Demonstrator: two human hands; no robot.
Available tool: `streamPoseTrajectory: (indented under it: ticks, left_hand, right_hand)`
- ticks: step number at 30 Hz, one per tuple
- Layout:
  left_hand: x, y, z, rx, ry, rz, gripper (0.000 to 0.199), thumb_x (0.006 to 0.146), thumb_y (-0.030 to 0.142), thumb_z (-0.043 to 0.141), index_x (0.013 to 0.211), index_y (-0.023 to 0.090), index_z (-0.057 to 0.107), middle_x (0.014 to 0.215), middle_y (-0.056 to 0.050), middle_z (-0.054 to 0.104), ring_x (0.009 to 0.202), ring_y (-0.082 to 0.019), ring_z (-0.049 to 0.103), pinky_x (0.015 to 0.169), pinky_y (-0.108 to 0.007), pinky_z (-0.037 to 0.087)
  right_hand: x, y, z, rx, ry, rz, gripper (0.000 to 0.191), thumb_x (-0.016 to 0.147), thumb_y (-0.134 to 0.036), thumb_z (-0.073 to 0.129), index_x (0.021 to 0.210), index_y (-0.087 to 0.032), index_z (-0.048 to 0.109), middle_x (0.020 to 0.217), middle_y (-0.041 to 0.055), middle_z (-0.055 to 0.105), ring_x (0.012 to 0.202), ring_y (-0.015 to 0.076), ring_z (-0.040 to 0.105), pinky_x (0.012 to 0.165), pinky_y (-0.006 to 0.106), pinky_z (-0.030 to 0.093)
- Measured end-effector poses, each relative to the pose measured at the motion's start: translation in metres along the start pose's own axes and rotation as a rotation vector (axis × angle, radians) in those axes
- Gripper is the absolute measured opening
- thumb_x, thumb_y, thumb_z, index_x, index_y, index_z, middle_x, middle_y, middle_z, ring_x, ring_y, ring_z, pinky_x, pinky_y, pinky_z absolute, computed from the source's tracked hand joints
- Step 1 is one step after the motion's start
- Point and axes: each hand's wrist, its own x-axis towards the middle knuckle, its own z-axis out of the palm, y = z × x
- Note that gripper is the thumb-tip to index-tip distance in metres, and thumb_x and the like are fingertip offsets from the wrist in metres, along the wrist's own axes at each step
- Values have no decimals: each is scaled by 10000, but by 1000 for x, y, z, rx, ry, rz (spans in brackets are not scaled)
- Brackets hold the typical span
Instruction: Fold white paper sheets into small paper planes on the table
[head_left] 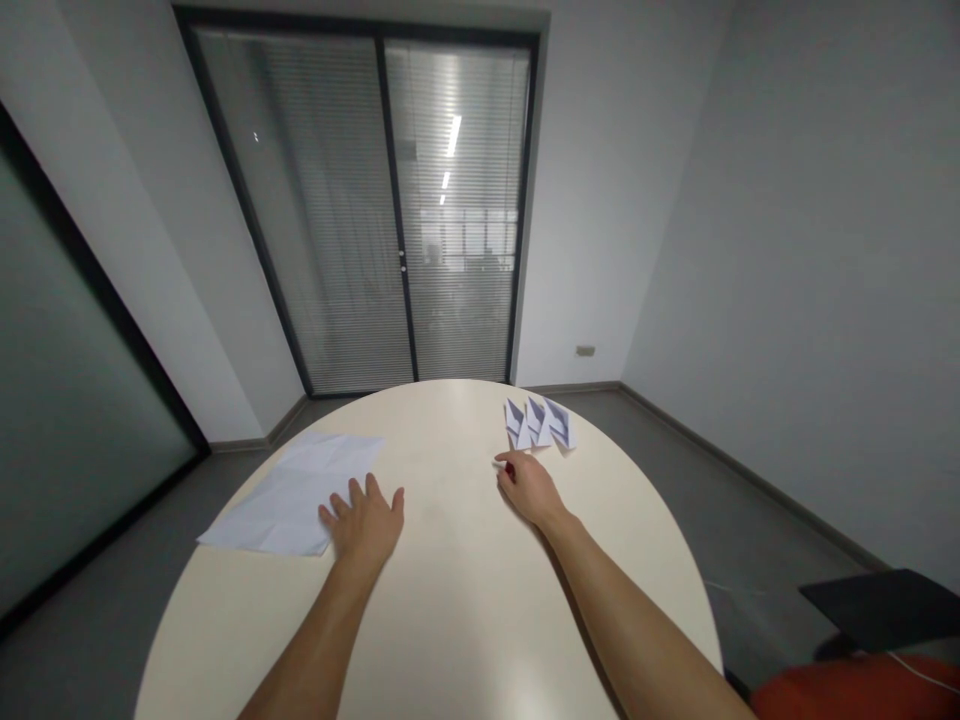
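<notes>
On the left of the round table lies a large sheet of white paper [292, 500] with faint creases. My left hand [366, 520] has its fingers spread, the fingertips over the right edge of that sheet and the thumb apart. Toward the far right, several small folded white paper pieces [536, 424] stand side by side in a row. Just in front of them is my right hand [534, 487], its fingers curled in a pinch. A small white tip and a dark red spot show at the fingers; what they hold cannot be made out.
The pale round tabletop [450, 580] has its curved edge at the far side and right. Beyond it stands a glass door [465, 300] with blinds. At the lower right are a flat black object [885, 608] and something red [855, 690] with a thin white cable.
</notes>
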Motion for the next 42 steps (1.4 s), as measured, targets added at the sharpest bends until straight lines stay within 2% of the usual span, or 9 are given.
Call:
streamPoseTrajectory:
  ticks: [6,12,20,24,27,30,34,38,42]
  left_hand:
    - [-10,15,-19,-112,-31,236,588,1008,502,329,1345,110,611,1243,-187,706,1139,-393,628,1104,-627,295]
    - [-22,24,-37,-377,-185,687,450,1009,389,399,1350,202,625,1315,-95,686,1162,-286,616,1012,-399,459]
    - [-45,40,-47,-699,-405,985,360,994,284,433,1248,261,687,1238,-28,719,1144,-180,646,1043,-300,469]
    - [-42,42,-42,-680,-324,954,372,997,292,433,1296,264,654,1341,-41,676,1244,-196,603,1098,-335,441]
    - [-32,32,-27,-428,-199,736,494,979,325,468,1450,193,533,1585,-121,432,1485,-306,358,1211,-488,291]
    - [-24,22,-10,-245,-241,533,680,981,499,451,1539,115,402,1644,-198,263,1529,-422,186,1202,-613,218]
    - [-27,25,-4,-237,-291,631,716,990,556,379,1572,140,345,1665,-162,207,1542,-399,129,1224,-592,177]
    - [-37,38,-10,-273,-309,752,713,978,556,398,1566,154,357,1672,-139,200,1551,-352,144,1241,-551,185]
    - [-36,42,-10,-252,-288,741,620,1001,353,329,1574,116,324,1665,-125,237,1551,-295,179,1248,-493,216]
  right_hand:
    - [-2,-4,-2,9,-27,-39,316,936,-203,537,1207,-165,693,1055,81,729,991,199,630,876,268,432]
    - [-3,-6,0,57,-39,-125,326,952,-243,544,1226,-151,696,1095,96,735,1041,210,637,930,281,445]
    - [-6,-7,2,67,-119,-315,368,977,-316,551,1306,-203,673,1349,105,668,1260,231,592,1098,368,405]
    - [-7,-5,2,13,-169,-338,392,951,-356,607,1306,-210,684,1425,128,609,1347,270,531,1154,433,355]
    - [-7,-4,1,11,-189,-345,400,966,-366,585,1325,-214,672,1426,133,608,1355,268,523,1163,445,341]
    - [-7,-6,-1,5,-171,-361,374,956,-349,597,1286,-202,695,1390,129,636,1348,272,523,1158,445,344]
    - [-10,-19,-3,40,-169,-402,343,974,-329,560,1259,-199,699,1365,111,655,1349,263,521,1157,443,344]
    - [-16,-30,0,138,-270,-437,432,1038,-352,424,1413,-206,580,1458,114,583,1399,242,482,1179,435,332]
    - [-20,-31,3,83,-390,-381,541,1046,-374,361,1541,-163,416,1599,134,392,1504,304,315,1222,524,243]
